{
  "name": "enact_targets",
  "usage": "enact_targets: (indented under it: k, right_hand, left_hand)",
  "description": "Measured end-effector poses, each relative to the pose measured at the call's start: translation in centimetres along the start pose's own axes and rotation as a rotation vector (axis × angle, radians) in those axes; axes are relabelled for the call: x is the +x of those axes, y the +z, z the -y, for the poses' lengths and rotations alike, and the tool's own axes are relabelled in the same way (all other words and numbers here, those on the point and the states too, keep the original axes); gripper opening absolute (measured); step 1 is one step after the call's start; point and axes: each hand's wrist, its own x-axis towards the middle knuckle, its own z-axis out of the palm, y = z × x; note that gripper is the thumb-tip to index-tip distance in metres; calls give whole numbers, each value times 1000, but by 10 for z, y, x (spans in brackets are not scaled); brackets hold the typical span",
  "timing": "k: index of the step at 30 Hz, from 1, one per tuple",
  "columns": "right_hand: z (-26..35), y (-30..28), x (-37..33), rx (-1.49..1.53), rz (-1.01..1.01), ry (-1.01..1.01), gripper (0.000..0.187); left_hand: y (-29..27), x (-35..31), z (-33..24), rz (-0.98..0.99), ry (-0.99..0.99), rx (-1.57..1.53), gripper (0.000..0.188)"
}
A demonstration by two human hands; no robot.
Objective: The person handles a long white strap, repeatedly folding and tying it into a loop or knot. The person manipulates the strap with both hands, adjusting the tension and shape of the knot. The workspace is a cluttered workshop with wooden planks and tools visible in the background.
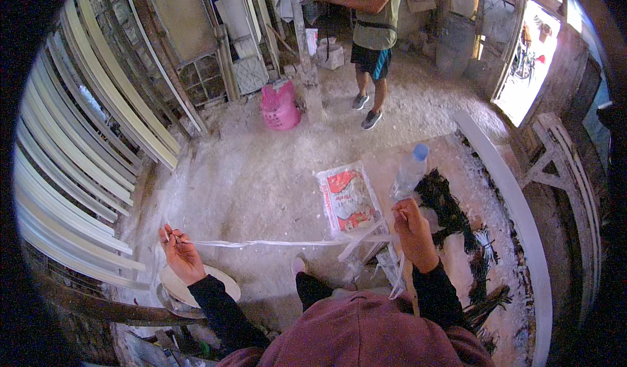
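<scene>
My left hand point(181, 256) is out at the left, palm up, its fingers pinching one end of a long white plastic strip point(261, 243). From there the strip runs nearly straight across to the right, sagging slightly, towards my right hand point(416, 235). That hand is closed in a fist and appears to grip the strip's other end, though its fingers partly hide the hold. Beneath the strip's right part hang more white strips point(394, 269). Just beyond my right hand a clear plastic bottle point(410, 171) with a blue cap stands on the table.
A red and white printed sack point(349, 198) lies ahead. Dark fibre bundles point(447, 204) lie on the table point(450, 150), edged by a pale board point(503, 177). Long white mouldings point(85, 171) are racked left, above a round stool point(222, 285). A pink sack point(279, 106) and another person point(375, 21) stand farther off.
</scene>
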Motion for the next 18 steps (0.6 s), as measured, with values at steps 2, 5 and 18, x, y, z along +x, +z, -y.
enact_targets:
  k: [2, 5, 18]
  right_hand:
    - [3, 3, 5, -27, -80, -141, 6]
    - [10, 2, 10, -27, -60, -132, 6]
    - [59, 61, 24, -252, 469, -414, 11]
  left_hand:
    - [-27, 6, -4, -189, 78, 154, 37]
    - [-52, 0, -6, -444, 171, 456, 43]
    - [118, -93, 127, 1044, -484, 1016, 39]
